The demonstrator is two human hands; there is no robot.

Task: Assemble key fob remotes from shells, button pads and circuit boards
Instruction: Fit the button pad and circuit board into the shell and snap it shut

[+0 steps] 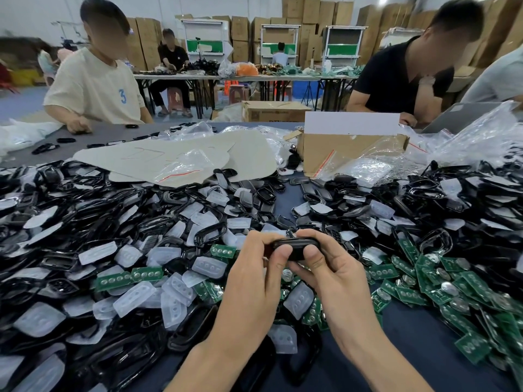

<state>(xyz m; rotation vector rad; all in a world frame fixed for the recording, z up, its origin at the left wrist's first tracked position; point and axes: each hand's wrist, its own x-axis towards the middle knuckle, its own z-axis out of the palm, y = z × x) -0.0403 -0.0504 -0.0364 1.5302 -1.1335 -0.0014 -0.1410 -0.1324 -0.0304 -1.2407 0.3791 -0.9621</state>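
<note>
Both my hands hold one black key fob (295, 246) above the table's middle. My left hand (254, 275) pinches its left end between thumb and curled fingers. My right hand (328, 267) grips its right end the same way, thumb pressed on the near face. Heaps of black shells (85, 230) cover the left and far right. Translucent white button pads (135, 301) lie scattered among them. Green circuit boards (441, 290) with round metal contacts pile up at the right, and a few more boards (113, 280) lie to the left of my hands.
An open cardboard box (339, 148) with a white flap and clear plastic bags (467, 142) stand at the back right. Flat grey card sheets (175, 157) lie at the back middle. Two people sit across the table; one in a cream shirt (93, 86), one in black (402, 77).
</note>
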